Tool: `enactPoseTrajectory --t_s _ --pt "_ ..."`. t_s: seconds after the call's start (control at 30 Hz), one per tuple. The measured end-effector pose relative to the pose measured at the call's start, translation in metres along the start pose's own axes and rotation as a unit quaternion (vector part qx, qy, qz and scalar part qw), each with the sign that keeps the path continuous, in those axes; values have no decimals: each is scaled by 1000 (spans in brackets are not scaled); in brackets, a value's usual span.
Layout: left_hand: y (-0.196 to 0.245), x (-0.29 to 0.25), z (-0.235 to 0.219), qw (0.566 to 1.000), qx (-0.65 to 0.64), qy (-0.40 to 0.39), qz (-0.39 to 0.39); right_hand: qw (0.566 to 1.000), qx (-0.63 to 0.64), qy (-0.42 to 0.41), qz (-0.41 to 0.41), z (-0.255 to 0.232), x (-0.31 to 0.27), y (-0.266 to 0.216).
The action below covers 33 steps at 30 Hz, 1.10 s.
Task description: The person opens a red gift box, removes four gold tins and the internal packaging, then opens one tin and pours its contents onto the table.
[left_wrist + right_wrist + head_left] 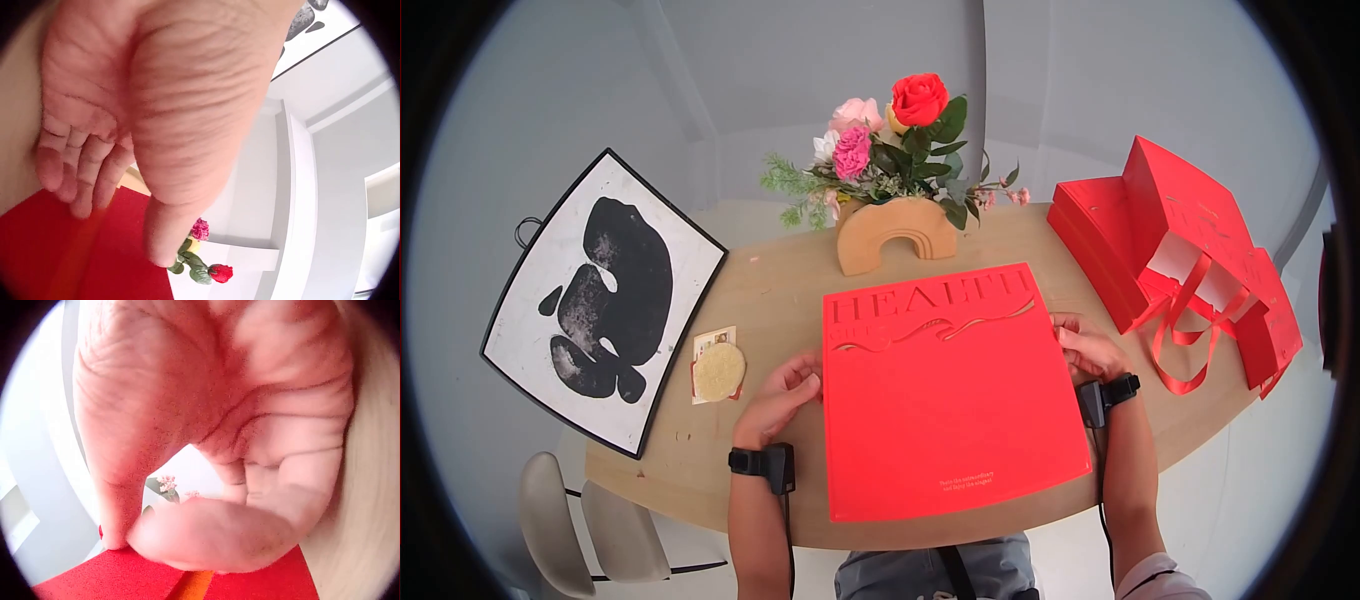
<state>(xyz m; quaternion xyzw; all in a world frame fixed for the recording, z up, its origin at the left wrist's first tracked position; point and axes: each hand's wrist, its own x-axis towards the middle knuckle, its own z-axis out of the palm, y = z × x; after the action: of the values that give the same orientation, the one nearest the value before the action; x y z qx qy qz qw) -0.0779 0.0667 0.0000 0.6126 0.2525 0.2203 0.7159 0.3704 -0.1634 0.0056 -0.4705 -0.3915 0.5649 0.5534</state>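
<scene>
A large flat red box (955,400), embossed "HEALTH" along its top, lies on the table in front of me. At its left side is my left hand (778,400), the fingers fairly straight and the thumb (164,240) stretched toward the box edge. My right hand (1090,350) is at the opposite side, forefinger bent with its tip beside the thumb tip, both right at the box's edge. In both wrist views an orange strip (192,586) runs along the red side of the box.
Behind the box stands a wooden arch vase (855,245) with flowers (852,152). Opened red packaging with a ribbon (1182,380) sits at the right. On the left are a round tan disc (720,372) on a card and a framed black-and-white picture (520,330). Chairs (625,530) stand below the table (690,480).
</scene>
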Motion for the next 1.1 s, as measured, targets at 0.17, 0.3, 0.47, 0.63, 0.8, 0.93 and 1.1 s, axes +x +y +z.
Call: enactPoseTrajectory --t_s 0.17,0.3,0.47,0.63,0.8,0.93,1.1 --pt "11 -1 19 994 -18 5 -104 994 -45 -25 97 0 -9 -2" --pt "41 -3 57 984 96 90 -116 989 -113 -51 80 -6 -6 -5" --pt "61 1 67 968 164 99 -160 991 -114 -66 13 -2 1 4" --pt "76 -7 73 953 215 115 -178 994 -104 -46 1 3 3 3" --pt "48 -4 63 963 208 154 -82 998 -52 -30 -17 -1 13 27" --pt "60 -8 70 968 171 143 -119 999 -33 -37 -19 -5 13 28" --pt "62 -5 72 972 131 118 -154 997 -35 -66 -14 -1 8 14"
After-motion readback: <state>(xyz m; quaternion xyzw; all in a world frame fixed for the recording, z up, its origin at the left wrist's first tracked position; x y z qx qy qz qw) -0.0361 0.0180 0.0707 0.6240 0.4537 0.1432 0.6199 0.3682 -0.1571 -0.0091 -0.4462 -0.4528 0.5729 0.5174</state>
